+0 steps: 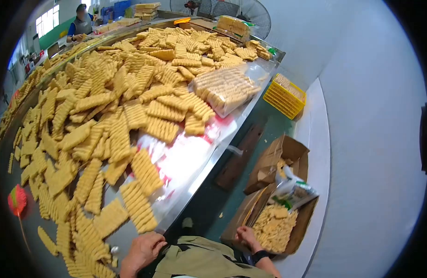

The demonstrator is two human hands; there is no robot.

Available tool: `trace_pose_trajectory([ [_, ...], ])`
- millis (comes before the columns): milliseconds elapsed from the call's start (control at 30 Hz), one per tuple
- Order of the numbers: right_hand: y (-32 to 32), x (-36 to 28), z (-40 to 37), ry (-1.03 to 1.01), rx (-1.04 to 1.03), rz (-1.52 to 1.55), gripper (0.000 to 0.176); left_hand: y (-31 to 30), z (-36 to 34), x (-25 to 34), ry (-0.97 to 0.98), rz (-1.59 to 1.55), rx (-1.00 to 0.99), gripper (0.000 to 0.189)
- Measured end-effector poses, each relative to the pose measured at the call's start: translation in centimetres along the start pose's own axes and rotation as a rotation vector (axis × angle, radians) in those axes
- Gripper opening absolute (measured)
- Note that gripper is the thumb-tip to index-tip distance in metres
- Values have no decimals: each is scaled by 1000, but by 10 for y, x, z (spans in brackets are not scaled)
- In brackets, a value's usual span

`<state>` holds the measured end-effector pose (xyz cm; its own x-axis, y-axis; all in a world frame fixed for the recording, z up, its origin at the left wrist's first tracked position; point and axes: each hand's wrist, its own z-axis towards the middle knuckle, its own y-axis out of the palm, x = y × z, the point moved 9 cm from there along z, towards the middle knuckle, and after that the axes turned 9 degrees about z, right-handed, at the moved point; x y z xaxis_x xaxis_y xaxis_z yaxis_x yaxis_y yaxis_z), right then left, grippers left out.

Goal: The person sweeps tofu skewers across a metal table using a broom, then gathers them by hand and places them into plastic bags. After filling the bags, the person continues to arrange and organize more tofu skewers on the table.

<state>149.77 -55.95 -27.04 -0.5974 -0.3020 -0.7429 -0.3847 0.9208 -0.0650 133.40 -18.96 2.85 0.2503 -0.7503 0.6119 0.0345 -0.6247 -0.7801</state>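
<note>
Head view: two bent hands at the worktop's [180, 204] near edge, noodle cakes [138, 206] heaped across its top.
Left hand [148, 244] comes up from the bottom edge, back upward, fingers curled in beside the nearest cakes; whether it grips anything is unclear. Right hand [246, 235] angles up and leftward, a dark wristband [259, 256] behind it, fingers bent at the side of an open box [302, 228] of broken pieces [274, 226]; I can't make out whether it holds one.
</note>
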Motion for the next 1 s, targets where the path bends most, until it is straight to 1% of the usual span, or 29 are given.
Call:
trace_pose_trajectory([
  [33,-33,31,16,89,49,-79,14,-11,27,18,56,-49,19,12],
  [67,-65,46,34,175,92,-152,14,-17,53,24,55,-51,26,12],
  [133,-87,4,14,304,282,152,16,-27,94,39,134,-63,6,11],
  [200,-122,-8,42,283,356,234,16,-35,134,51,156,-74,30,10],
  [233,-138,-17,61,272,372,229,15,-40,153,57,126,-145,49,10],
  [267,-149,-33,79,264,386,222,15,-44,172,63,92,-216,66,10],
  [300,-155,-58,97,257,391,216,11,-49,194,72,100,-163,73,9],
  [333,-161,-82,123,212,356,167,10,-50,214,79,101,-148,73,9],
  [400,-176,-117,194,171,291,84,11,-49,256,85,-1,-163,107,8],
  [433,-184,-140,231,130,248,13,12,-45,278,88,-77,-156,74,9],
  [467,-189,-161,255,130,246,8,12,-41,298,98,-81,-159,77,9],
  [533,-195,-231,319,101,168,2,12,-34,347,104,-287,-251,132,9],
  [567,-212,-260,355,100,154,-8,12,-36,375,121,-273,-235,168,9],
  [633,-213,-317,421,-58,-37,-146,16,-31,429,153,-291,-242,179,9],
  [667,-208,-404,410,-154,4,-360,19,-29,454,166,-288,-257,183,9],
  [700,-215,-441,439,-275,-41,-354,22,-27,480,180,-224,-192,155,9],
  [733,-221,-495,447,-354,25,-356,18,-27,501,190,-248,-194,145,9],
  [767,-229,-530,468,-396,44,-276,17,-30,525,203,-231,-180,172,9],
  [800,-230,-574,473,-424,57,-220,16,-30,548,212,-211,-169,208,9],
  [833,-226,-618,472,-453,69,-161,16,-11,560,193,-278,-172,197,10],
  [867,-223,-651,480,-457,58,-178,16,-7,577,193,-289,-185,209,10],
  [900,-221,-684,483,-544,53,-166,16,-5,592,197,-264,-137,225,10],
  [933,-219,-711,485,-628,48,-151,16,-3,605,202,-238,-87,235,11],
  [967,-214,-730,490,-627,44,-163,16,-1,616,202,-249,-80,252,12],
  [1000,-213,-752,492,-680,55,-117,16,2,628,203,-255,-93,257,12],
])
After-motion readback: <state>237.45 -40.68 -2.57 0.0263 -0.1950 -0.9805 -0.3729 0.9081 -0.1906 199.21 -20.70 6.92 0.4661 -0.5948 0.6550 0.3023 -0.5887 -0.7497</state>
